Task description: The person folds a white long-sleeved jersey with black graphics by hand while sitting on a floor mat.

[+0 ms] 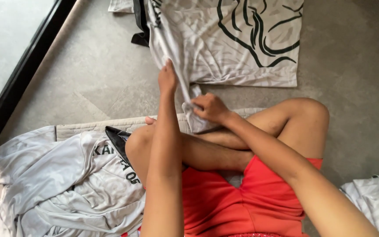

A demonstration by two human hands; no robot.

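Grey concrete floor [88,83] fills most of the head view, with a dark window frame [23,74] slanting along its left edge. A person sits cross-legged on it in red shorts [242,202], knees apart.

Taking the shorts as the landmark: beyond the knees lies the biggest piece of cloth, a pale grey shirt [237,44] with bold black curved lines, spread mostly flat on the floor so it can be worked on. Left of the shorts is a loose heap of similar grey shirts [53,184] with black trim, crumpled rather than flat. A pale quilted mat [84,127] shows under the heap and behind the knees. Right of the shorts, at the picture's edge, a corner of more pale cloth [378,197] is visible.

Just past the knees, the left hand [167,81] reaches out with fingers closed on the near-left side of the spread shirt, drawing that edge up into a long ridge. The right hand [210,107], nearer the shorts, is clamped on the bunched lower end of the same edge, keeping it taut between the two hands.
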